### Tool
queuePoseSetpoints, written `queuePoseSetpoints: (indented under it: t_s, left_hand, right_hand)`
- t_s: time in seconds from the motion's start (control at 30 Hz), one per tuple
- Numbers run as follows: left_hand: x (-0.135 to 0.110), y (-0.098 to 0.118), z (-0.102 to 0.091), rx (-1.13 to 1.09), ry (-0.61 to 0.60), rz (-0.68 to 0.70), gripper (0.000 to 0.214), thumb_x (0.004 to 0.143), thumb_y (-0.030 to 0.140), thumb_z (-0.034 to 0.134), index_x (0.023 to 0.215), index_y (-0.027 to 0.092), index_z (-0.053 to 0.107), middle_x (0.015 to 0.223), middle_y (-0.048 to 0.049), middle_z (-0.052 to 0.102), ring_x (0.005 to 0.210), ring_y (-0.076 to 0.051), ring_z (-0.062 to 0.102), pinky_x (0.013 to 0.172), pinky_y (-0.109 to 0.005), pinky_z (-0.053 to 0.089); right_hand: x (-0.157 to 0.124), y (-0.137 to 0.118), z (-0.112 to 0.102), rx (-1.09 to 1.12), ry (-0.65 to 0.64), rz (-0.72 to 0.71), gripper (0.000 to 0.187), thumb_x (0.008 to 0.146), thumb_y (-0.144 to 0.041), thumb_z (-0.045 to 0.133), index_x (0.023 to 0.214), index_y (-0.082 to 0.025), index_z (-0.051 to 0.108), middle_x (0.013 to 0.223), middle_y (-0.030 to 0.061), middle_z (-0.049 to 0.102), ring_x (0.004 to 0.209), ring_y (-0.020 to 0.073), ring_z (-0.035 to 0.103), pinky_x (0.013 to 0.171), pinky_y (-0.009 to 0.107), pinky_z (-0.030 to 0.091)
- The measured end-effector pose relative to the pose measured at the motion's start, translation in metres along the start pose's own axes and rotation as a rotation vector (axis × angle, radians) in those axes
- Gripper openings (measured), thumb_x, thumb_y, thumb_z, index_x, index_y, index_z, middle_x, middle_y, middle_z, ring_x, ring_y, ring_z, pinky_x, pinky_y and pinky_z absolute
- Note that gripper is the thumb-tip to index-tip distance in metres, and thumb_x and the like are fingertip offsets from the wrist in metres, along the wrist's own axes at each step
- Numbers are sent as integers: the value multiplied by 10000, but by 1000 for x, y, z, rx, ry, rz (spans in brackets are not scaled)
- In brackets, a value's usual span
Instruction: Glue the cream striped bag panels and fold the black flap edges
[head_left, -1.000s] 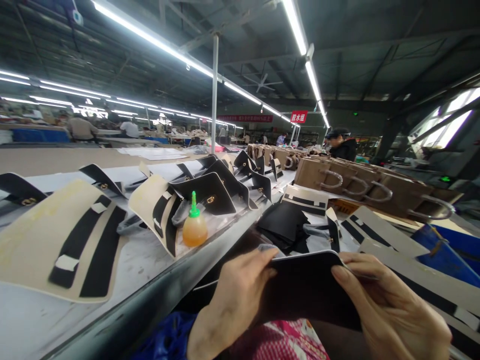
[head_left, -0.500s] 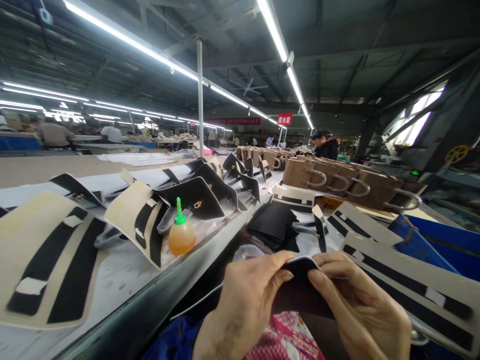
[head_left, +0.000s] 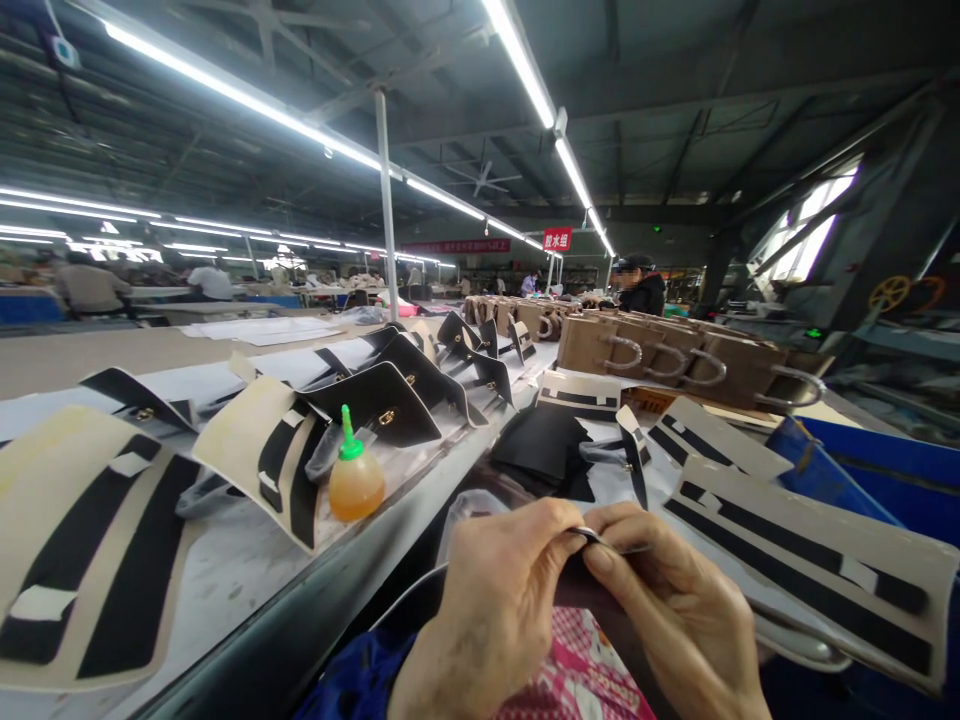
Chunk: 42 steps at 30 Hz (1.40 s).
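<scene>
In the head view, a thin black leather-like piece [head_left: 588, 535] with a pale edge is pinched between both hands, low in the middle. My left hand [head_left: 499, 580] is closed, thumb and forefinger gripping one side of it. My right hand [head_left: 664, 585] is closed on the other side, its fingertips almost touching the left ones. The fingers cover most of the piece. Just beyond the hands lies a stack of black sheets [head_left: 540, 450]. A squeeze bottle [head_left: 358, 487] with a green nozzle and amber liquid stands to the left.
Beige panels [head_left: 90, 470] with black strips cover the left table; similar panels [head_left: 810, 560] lie at right. Black flaps with gold clasps [head_left: 394, 400] sit farther back. Brown bags [head_left: 675, 350] with wrapped handles line up behind, near a blue bin [head_left: 862, 480]. A person [head_left: 641, 285] is beyond.
My hands have come closer together, and the black piece now shows only as a narrow folded edge between the fingertips. My right hand has moved left. The camera view has shifted slightly.
</scene>
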<state>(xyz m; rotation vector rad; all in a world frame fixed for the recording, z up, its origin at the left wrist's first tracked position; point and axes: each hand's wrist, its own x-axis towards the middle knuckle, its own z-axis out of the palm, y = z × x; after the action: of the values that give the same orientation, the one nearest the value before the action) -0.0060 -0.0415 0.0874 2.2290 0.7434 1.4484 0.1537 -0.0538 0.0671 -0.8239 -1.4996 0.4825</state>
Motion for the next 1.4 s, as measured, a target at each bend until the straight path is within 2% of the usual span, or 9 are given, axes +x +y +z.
queuePoseSetpoints:
  t_s: [0.33,0.47,0.7,0.8,0.9,1.0,1.07,1.23,1.4]
  left_hand:
    - [-1,-20,-22,7,147,-98,127,988,231,545,886,208,616,668,55,559,583,-94,504,564,-186,393]
    - [-4,-23,-34,-85,162,-148,247,998,334,541,801,201,608,635,54,456,574,-101,425,542,-207,355]
    - [16,-28,-9,-738,244,-99,546,916,580,613,559,191,473,467,63,407,438,-81,366,445,-220,306]
    - [26,-28,-1,-848,253,-41,646,897,699,532,514,209,355,361,90,296,340,-67,290,400,-211,300]
    - [20,-29,-21,-880,215,-88,563,905,687,536,632,197,581,512,18,604,513,-126,595,560,-244,513]
    - [0,-32,-56,-789,7,-294,749,820,816,478,1184,199,698,1194,-126,740,1154,-291,670,954,-395,556]
    - [-14,-35,-73,-652,-173,-374,838,743,791,626,1365,231,589,1334,-124,676,1212,-311,642,991,-395,539]
    - [-31,-41,-65,-86,-84,-324,277,978,438,582,1208,303,656,1151,-8,737,1092,-194,677,952,-275,521]
    - [-36,-41,-44,236,81,-195,233,1033,302,449,924,225,640,731,16,727,690,-147,719,542,-169,512]
  right_hand:
    - [1,2,-12,97,375,39,320,925,-433,642,674,-241,688,830,28,678,778,153,645,704,225,544]
    - [9,14,-24,-35,177,124,485,913,-521,614,534,-220,601,728,42,662,675,171,624,628,261,522]
    - [30,30,18,140,-454,115,410,916,-527,621,1204,-245,697,1143,81,725,1054,249,671,923,377,540]
    - [32,32,36,262,-605,120,372,875,-572,658,978,-228,754,923,34,723,841,204,664,734,292,549]
    - [31,34,34,282,-539,181,369,848,-551,701,752,-196,676,691,-18,599,631,140,549,555,230,450]
    - [32,31,18,60,-420,111,353,882,-479,674,682,-204,578,657,-35,543,598,125,492,532,229,391]
    - [33,26,8,-140,-398,25,296,900,-406,656,685,-217,581,663,-36,567,600,130,513,540,238,385]
    - [33,13,6,-366,-502,-149,193,925,-301,640,740,-245,640,711,-23,645,644,153,606,558,253,430]
    - [21,15,29,-471,-409,-351,180,982,-379,588,1016,-222,670,812,10,686,724,163,650,638,268,486]
